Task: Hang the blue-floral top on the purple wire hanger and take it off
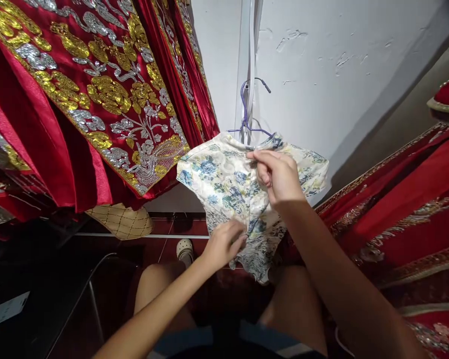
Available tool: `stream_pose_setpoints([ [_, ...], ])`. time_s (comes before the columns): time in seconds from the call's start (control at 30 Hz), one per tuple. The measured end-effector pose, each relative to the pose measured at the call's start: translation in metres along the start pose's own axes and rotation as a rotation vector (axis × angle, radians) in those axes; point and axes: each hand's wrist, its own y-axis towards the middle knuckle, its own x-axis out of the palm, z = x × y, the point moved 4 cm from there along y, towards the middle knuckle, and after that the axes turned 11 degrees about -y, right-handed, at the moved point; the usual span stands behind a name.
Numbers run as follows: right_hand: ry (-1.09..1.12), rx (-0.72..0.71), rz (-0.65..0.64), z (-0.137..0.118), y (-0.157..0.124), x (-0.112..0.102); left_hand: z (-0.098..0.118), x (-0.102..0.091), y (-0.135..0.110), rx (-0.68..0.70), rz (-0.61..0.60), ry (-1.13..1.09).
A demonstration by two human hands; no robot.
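A short-sleeved blouse (224, 187), cream with blue and green flowers, hangs in front of me on a purple hanger (244, 107). A seam or closure runs down its middle. Thumb and forefinger of my right hand (280, 174) pinch at this line just under the neckline; any small part between the fingertips is too hidden to make out. Lower down, near the waist, my left hand (226, 242) has its fingers curled in at the cloth beside the same line, slightly blurred. Below the waist the blouse flares into a wavy hem.
Red garments with gold and silver sequins (112, 94) hang at the left, and more red beaded garments (404, 199) at the right. Behind the blouse are a white wall (322, 65) and a vertical pipe. A clog (184, 247) shows on the dark red floor.
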Motion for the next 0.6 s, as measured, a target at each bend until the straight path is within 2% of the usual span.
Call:
stream_pose_setpoints([
  [0.03,-0.003,-0.015,0.029,0.005,-0.005,-0.002,0.008,-0.012,0.012,0.038,0.031,-0.022],
  [0.17,-0.034,-0.101,0.109,0.008,-0.012,-0.010,0.059,-0.070,0.076,0.273,0.294,-0.035],
  [0.23,-0.072,-0.146,0.098,0.000,-0.011,-0.012,0.079,-0.086,0.111,0.317,0.260,-0.060],
  [0.3,-0.114,-0.195,0.122,-0.007,-0.009,-0.014,0.093,-0.091,0.136,0.345,0.191,-0.014],
  [0.37,-0.171,-0.259,0.182,-0.009,-0.009,-0.015,0.102,-0.090,0.146,0.357,0.164,0.035],
  [0.43,-0.232,-0.292,0.216,-0.001,-0.012,-0.012,0.106,-0.091,0.145,0.358,0.212,0.023],
  [0.5,-0.275,-0.247,0.193,0.018,-0.016,-0.008,0.105,-0.102,0.138,0.344,0.330,-0.055],
  [0.6,-0.304,-0.083,0.117,0.055,-0.026,-0.006,0.087,-0.136,0.124,0.298,0.565,-0.216],
])
